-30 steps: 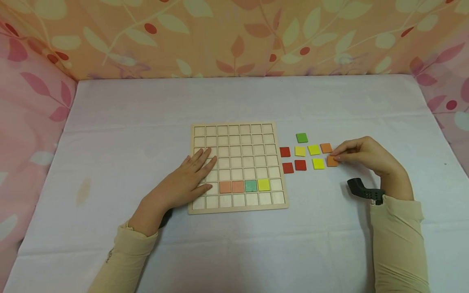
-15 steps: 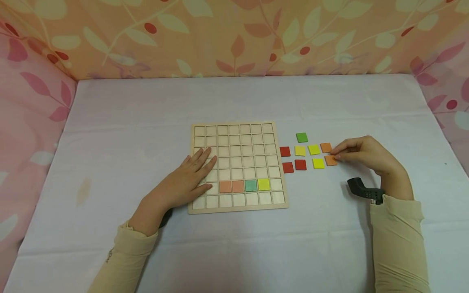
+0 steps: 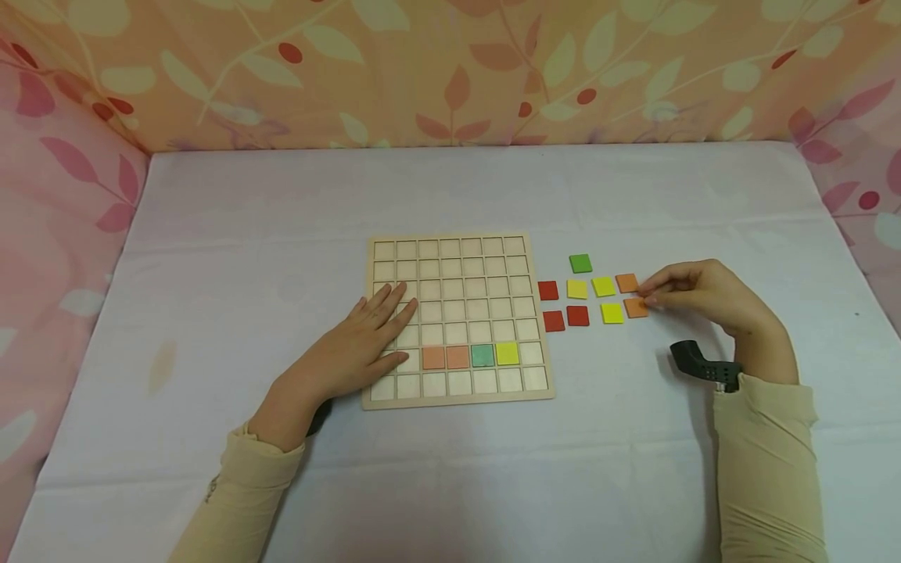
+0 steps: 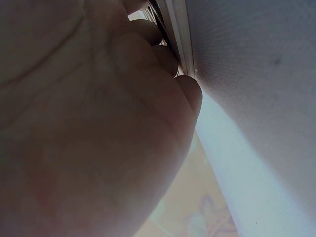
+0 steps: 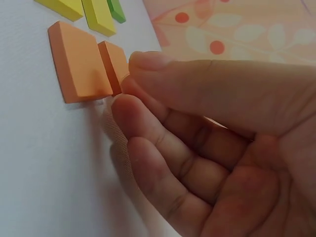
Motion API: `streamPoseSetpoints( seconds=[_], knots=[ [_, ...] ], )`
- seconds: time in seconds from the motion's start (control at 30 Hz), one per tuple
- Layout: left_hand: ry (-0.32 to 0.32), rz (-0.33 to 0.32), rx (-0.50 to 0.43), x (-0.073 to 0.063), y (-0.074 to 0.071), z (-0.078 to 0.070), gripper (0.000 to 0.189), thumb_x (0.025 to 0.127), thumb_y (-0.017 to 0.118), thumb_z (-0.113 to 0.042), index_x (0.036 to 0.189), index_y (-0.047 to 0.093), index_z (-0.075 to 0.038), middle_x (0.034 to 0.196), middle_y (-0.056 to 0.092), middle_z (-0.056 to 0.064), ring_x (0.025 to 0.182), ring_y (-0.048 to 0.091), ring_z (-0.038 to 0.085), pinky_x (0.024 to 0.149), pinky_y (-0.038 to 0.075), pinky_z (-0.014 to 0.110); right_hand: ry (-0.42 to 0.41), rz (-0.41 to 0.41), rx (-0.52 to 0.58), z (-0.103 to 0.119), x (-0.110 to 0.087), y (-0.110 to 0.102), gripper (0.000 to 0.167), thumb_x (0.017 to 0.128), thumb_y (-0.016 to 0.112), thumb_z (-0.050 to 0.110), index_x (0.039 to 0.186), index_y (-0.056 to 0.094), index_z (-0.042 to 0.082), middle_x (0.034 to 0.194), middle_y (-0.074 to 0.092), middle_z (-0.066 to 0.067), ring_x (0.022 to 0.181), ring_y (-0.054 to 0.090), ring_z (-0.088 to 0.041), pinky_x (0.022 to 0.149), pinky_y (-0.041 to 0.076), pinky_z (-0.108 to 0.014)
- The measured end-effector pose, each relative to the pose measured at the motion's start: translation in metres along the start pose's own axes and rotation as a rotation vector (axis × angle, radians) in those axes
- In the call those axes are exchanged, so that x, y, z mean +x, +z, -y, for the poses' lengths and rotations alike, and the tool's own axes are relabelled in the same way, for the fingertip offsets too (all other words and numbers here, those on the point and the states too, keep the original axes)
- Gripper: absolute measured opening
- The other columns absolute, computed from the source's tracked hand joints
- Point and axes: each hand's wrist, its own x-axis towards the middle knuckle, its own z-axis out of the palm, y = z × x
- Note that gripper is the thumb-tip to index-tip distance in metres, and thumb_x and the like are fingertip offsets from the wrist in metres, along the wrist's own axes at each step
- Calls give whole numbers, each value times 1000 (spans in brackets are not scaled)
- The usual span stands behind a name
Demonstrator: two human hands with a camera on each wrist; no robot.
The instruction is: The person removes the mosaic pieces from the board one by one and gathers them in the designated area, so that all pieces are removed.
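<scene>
In the head view my left hand lies with spread fingers on the left side of a square wooden grid board. The left wrist view shows its palm large and dark at the board's edge. My right hand is at the right ends of two orange tiles, one farther and one nearer. Its fingers are loosely bent, with the thumb tip near the index finger. In the right wrist view the nearer tile lies flat, just beyond the fingertips, with nothing between thumb and fingers.
Red, yellow and green tiles lie between board and right hand. Two salmon tiles, a teal tile and a yellow tile fill slots in one board row. A patterned cloth wall stands behind.
The nearer orange tile has shifted slightly left and away from me, closer in line with the other orange tile. My right fingertips have drawn back a little. My left hand stays put.
</scene>
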Motion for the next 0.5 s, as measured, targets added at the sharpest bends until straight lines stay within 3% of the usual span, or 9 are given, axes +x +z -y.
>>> streamPoseSetpoints(
  seconds=[0.17, 0.5],
  knots=[
    [0, -1, -5, 0, 0, 1, 69, 97, 52, -30, 151, 15, -7, 157, -2, 14, 143, -4, 28, 114, 6, 49, 26, -15, 4, 5, -1, 1, 23, 83, 72, 9, 103, 69, -3, 90, 69, 1, 82, 58, -6, 69, 47, -15],
    [0, 2, -9, 0, 1, 1, 69, 97, 52, -31, 151, 15, -7, 157, -3, 13, 143, -4, 28, 114, 6, 49, -5, 2, 76, 17, -2, 8, 23, 83, 72, 7, 103, 68, -5, 91, 69, 2, 81, 62, -9, 70, 50, -17]
  ],
)
